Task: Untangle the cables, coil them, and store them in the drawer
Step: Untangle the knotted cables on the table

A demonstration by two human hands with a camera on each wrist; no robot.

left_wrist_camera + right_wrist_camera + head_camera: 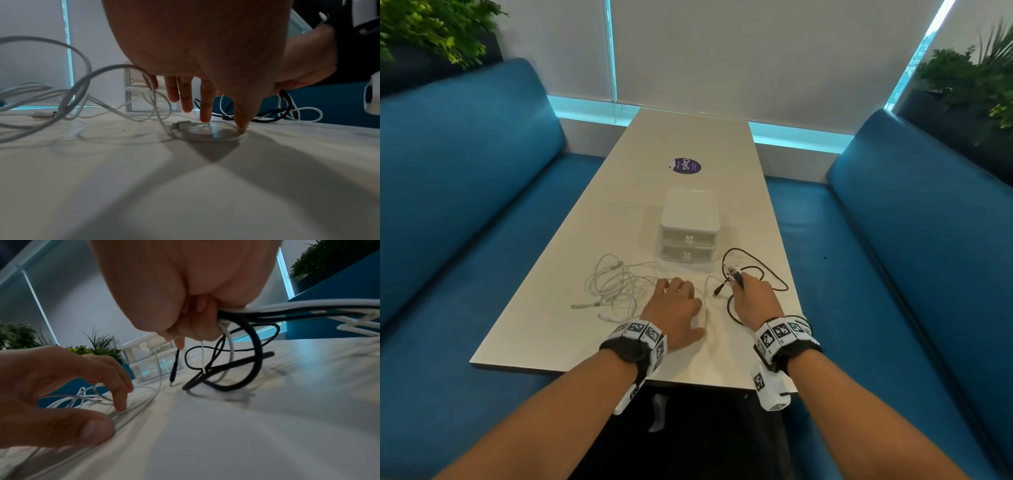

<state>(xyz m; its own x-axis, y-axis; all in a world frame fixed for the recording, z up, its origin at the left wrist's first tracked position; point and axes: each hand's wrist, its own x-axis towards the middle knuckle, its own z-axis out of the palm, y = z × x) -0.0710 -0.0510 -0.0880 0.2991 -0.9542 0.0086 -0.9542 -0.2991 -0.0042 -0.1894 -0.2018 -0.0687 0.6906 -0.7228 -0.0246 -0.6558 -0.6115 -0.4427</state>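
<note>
A loose tangle of white cables (613, 282) (82, 84) lies on the table's near left. My left hand (675, 291) (224, 124) presses straight fingers down on a white cable loop (207, 138) beside it; the same hand shows in the right wrist view (115, 404). My right hand (739, 282) (191, 335) grips a black cable (774, 279) (255, 360) together with a thin white strand, lifted slightly off the table. The black plug (174, 368) dangles. A small white two-drawer unit (690, 221) (144, 358) stands just beyond both hands, both of its drawers closed.
The long pale table (688, 137) carries a round purple sticker (683, 166) past the drawers. Blue benches (482, 212) (914, 222) flank it on both sides. Potted plants (431, 31) sit behind the bench backs. The table's near edge lies under my wrists.
</note>
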